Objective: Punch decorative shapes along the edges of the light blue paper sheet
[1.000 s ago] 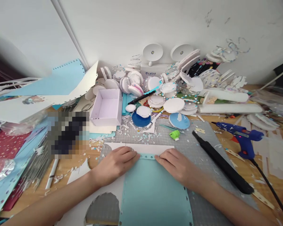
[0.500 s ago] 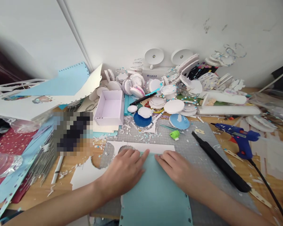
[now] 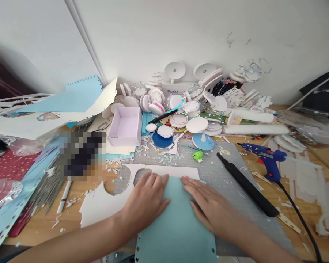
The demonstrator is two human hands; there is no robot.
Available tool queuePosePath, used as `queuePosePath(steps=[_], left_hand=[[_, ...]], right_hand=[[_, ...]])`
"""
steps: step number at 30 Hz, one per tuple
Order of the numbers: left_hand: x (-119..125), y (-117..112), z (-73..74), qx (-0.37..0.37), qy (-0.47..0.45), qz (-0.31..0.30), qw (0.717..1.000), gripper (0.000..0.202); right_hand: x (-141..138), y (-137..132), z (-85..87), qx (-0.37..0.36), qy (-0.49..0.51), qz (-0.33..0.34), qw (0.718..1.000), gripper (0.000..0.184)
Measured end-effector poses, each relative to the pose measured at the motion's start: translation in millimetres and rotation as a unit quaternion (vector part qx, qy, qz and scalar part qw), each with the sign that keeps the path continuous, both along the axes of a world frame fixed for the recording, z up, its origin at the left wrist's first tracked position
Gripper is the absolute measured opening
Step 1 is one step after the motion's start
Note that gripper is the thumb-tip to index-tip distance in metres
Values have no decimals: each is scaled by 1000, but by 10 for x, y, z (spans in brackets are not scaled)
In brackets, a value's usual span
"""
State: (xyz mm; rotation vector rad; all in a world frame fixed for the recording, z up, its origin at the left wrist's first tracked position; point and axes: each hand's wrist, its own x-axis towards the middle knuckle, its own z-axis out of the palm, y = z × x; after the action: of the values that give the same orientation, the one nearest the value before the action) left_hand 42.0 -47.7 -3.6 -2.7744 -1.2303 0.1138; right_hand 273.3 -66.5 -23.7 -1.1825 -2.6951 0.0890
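A light teal sheet of paper with small punched shapes along its sides lies in front of me, its near end reaching past the table's front edge. Beneath its far end is a white foam sheet with round cut-outs. My left hand rests on the teal sheet's far left part, fingers stretched forward onto the white sheet. My right hand lies flat along the teal sheet's far right edge, fingers extended. Neither hand grips anything.
A grey cutting mat bears a black cutter-like tool and a small green sharpener-like piece. A blue glue gun stands at right. A lilac box and white foam discs are behind. Paper scraps litter the table.
My right hand has flattened and spread along the teal sheet's right edge. The left hand stays nearly in place. The whole view has shifted slightly, with right-side things appearing further left.
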Motion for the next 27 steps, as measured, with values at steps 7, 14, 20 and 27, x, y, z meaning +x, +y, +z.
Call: queuePosePath(steps=[7,14,20,27], left_hand=[[-109,-117,-146,21,-18,30,999,56],[-133,-175,-161,13,-26,26,999,54],[-143,-228,-47,-17,-52,5,999,54],[-6,-559,190,-153,-74,-96,981,80]], right_hand=[[270,-141,-24,12,-11,-70,997,41],[258,-183,-72,-13,8,-83,996,42],[249,-167,-7,-39,28,-88,995,41],[292,-130,52,32,60,-127,990,29]])
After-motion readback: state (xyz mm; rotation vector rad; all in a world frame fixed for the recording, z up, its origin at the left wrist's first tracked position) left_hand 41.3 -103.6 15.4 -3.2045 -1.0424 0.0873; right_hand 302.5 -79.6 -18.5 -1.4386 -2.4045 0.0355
